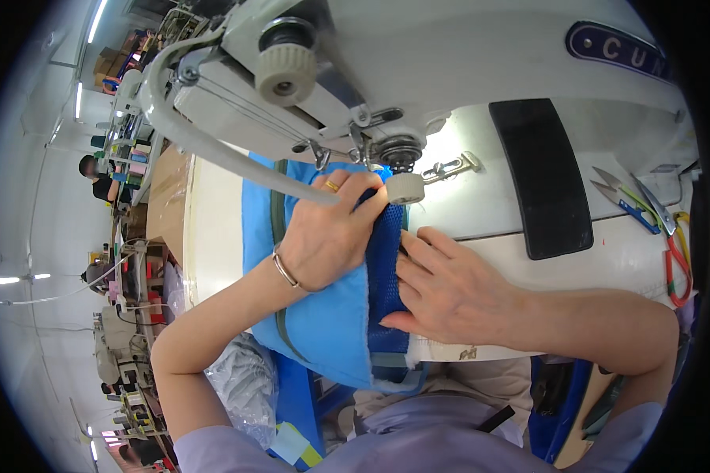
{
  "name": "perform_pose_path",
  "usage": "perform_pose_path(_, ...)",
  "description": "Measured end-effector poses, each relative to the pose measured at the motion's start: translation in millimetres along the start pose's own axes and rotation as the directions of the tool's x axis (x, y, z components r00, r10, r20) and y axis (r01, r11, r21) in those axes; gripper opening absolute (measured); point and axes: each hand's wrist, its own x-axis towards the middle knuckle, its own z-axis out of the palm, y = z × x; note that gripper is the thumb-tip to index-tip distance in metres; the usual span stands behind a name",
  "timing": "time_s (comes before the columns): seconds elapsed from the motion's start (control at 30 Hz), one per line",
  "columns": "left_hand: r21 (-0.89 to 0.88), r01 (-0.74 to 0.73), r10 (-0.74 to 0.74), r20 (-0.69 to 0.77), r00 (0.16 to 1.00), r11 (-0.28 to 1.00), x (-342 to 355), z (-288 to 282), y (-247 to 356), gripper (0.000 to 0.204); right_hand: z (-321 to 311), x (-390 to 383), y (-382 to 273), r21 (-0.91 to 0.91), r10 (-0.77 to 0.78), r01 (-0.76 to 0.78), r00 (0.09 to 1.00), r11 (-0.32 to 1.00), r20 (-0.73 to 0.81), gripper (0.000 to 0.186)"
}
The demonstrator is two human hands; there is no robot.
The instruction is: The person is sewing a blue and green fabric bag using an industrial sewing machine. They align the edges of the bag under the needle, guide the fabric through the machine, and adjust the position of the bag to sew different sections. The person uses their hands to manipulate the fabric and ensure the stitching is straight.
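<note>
A light blue fabric piece with a dark blue mesh panel along its right side lies on the bed of a white sewing machine. My left hand, wearing a ring and a bracelet, is closed on the fabric close to the needle area, its fingertips pinching the upper end of the mesh. Part of that hand is behind a curved white tube. On the right, my right hand has its fingers curled at the mesh edge, gripping it. The needle and presser foot are mostly hidden by the machine head.
A black flat rectangular slab lies on the table to the right. Beyond it are thread snips and scissors with red handles. Crumpled clear plastic hangs at lower left. Other people and workstations appear far left.
</note>
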Motion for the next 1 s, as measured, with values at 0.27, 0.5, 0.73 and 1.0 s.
perform_pose_path(0.27, -0.016, -0.033, 0.031, -0.102, 0.994, 0.999, -15, 13, 1, 0.045, -1, 0, -2, 0.100, 0.037, -0.038, 0.999, 0.994, 0.012, 0.048)
perform_pose_path(0.5, -0.183, -0.006, -0.013, -0.100, 0.995, 0.983, -14, 9, -6, 0.049, -5, 3, -1, 0.087, 0.023, -0.026, 0.999, 0.996, 0.032, 0.046)
perform_pose_path(0.73, -0.167, -0.028, 0.000, -0.168, 0.986, 0.986, -16, 20, -7, 0.047, -14, 10, 3, 0.055, 0.007, -0.012, 0.996, 0.998, 0.089, 0.049)
perform_pose_path(1.0, -0.161, 0.014, -0.036, -0.133, 0.990, 0.987, -13, 22, -13, 0.050, -16, 16, 12, 0.072, 0.023, -0.031, 0.994, 0.997, 0.108, 0.047)
